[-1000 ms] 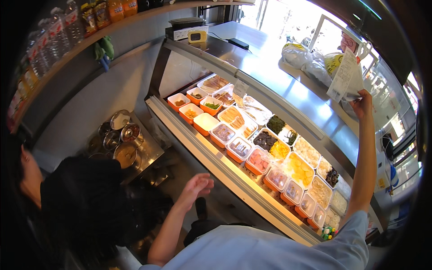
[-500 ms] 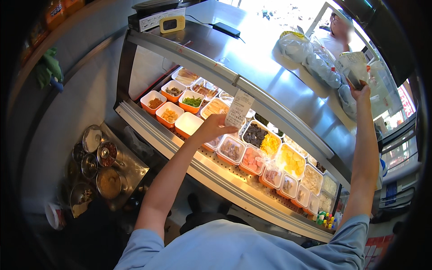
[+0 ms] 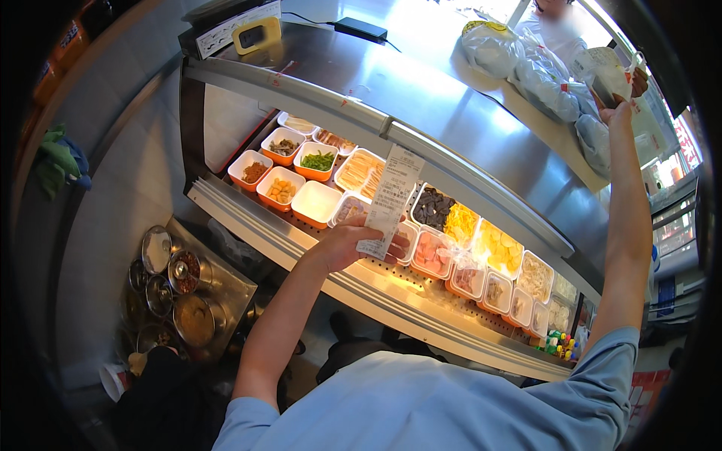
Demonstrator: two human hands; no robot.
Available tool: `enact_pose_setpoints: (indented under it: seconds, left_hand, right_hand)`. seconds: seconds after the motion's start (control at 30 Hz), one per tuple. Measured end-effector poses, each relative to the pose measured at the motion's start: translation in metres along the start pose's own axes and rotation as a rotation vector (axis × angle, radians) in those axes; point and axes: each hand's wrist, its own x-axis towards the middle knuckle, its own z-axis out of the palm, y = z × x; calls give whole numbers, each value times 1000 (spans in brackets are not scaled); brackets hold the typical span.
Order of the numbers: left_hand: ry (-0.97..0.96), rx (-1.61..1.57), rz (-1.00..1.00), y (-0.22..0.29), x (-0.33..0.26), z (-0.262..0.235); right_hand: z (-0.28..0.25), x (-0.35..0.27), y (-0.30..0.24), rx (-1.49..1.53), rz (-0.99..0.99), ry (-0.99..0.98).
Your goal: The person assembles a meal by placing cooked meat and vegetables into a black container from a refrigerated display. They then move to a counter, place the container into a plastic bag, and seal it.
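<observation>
Clearly pinched in the left hand (image 3: 347, 244): a long, thin paper receipt (image 3: 391, 201), upright above square orange-rimmed plastic tubs (image 3: 316, 203). High over the brushed steel counter (image 3: 421, 83), right hand (image 3: 621, 105) closed, probably, on a pale paper bag (image 3: 605, 71).

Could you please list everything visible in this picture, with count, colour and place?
paper slip: one, white, upright over the tubs, pinched at its lower end by the left hand
food tubs: many, orange and clear, in rows inside the display case
steel counter: one, grey, above the case
plastic bags: several, clear, far end of counter
round metal pots: several, lower left
left hand: fingers on the slip
right hand: raised at the counter's far edge, on a paper-wrapped package
</observation>
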Motion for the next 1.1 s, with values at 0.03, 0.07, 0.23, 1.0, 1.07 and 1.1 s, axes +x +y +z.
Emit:
enact_pose_setpoints:
  seconds: [0.03,0.07,0.23,1.0,1.07,1.1]
  left_hand:
    - [-9,2,-3,0,1,-1]
    - [-17,4,-5,1,2,-2]
    - [-95,-36,-19,15,3,5]
    - [399,193,18,59,-29,-28]
    - [441,172,40,68,-29,-35]
    - [453,157,46,70,-29,-40]
  right_hand:
    - [3,4,-6,45,51,9]
    - [4,8,-9,45,42,23]
    - [19,28,-28,-142,-35,-36]
    - [43,-462,186,-1146,-715,-1424]
    - [72,-467,203,-1161,-737,-1414]
    - [84,-468,212,-1207,-737,-1392]
